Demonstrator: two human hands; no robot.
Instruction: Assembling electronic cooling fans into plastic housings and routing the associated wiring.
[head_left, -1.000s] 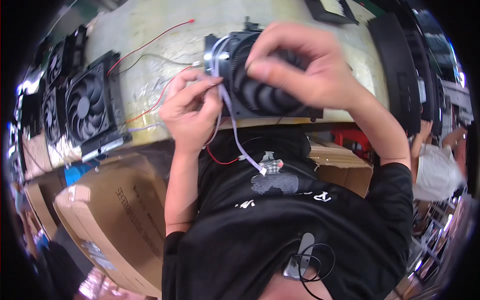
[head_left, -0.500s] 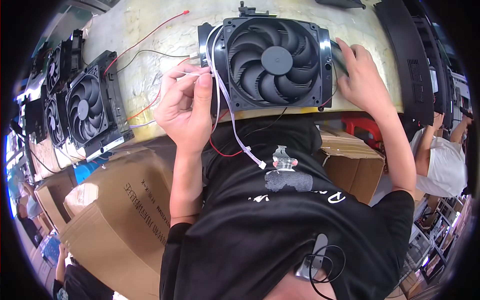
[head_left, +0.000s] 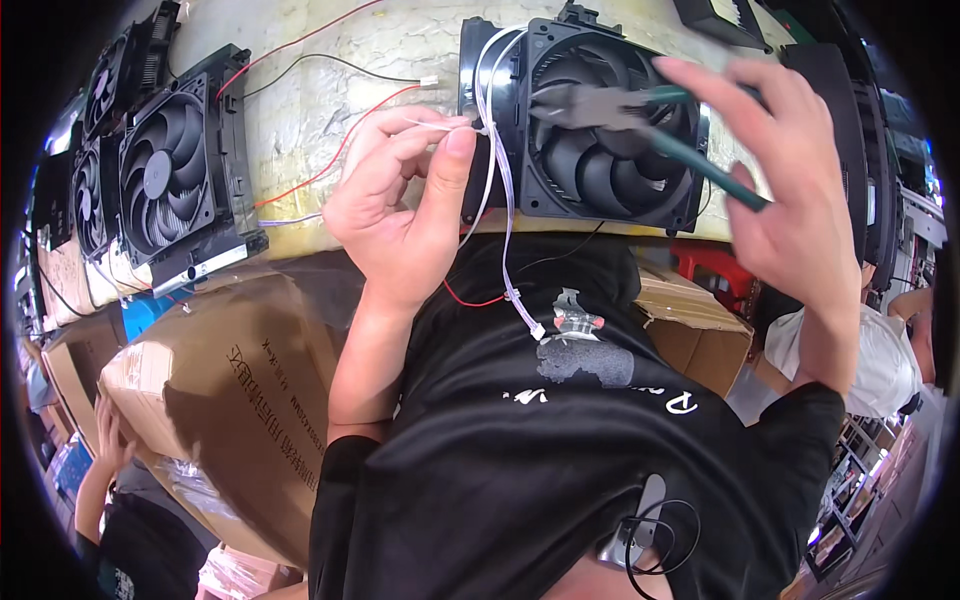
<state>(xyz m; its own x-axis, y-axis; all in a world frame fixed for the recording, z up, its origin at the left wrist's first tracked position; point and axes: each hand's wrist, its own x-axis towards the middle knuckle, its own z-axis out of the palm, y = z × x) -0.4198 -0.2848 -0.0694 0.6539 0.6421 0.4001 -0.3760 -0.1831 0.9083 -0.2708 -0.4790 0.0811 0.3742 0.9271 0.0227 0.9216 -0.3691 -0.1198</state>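
My left hand (head_left: 405, 195) pinches the thin white tail of a cable tie (head_left: 432, 125) between thumb and fingers, just left of a black fan unit (head_left: 610, 150). That tie meets a bundle of white and lilac wires (head_left: 500, 180), which loops over the unit's left side and hangs down to a small white plug (head_left: 537, 331) in front of my shirt. Over the fan, my right hand (head_left: 790, 170) holds green-handled pliers (head_left: 605, 107) with their handles spread. Their jaws point left toward the wire bundle, blurred by motion and not touching it as far as I see.
More black fan units (head_left: 165, 175) stand at the left of the table (head_left: 300, 130), with red and black leads (head_left: 335, 62) trailing from them. Below the table edge are cardboard boxes (head_left: 230, 390) and a red stool (head_left: 715, 270). Other people work at both sides.
My right hand has lifted the pliers from beside the unit and swung them over the fan. The unit and my left hand, still pinching the tie, appear farther right in view.
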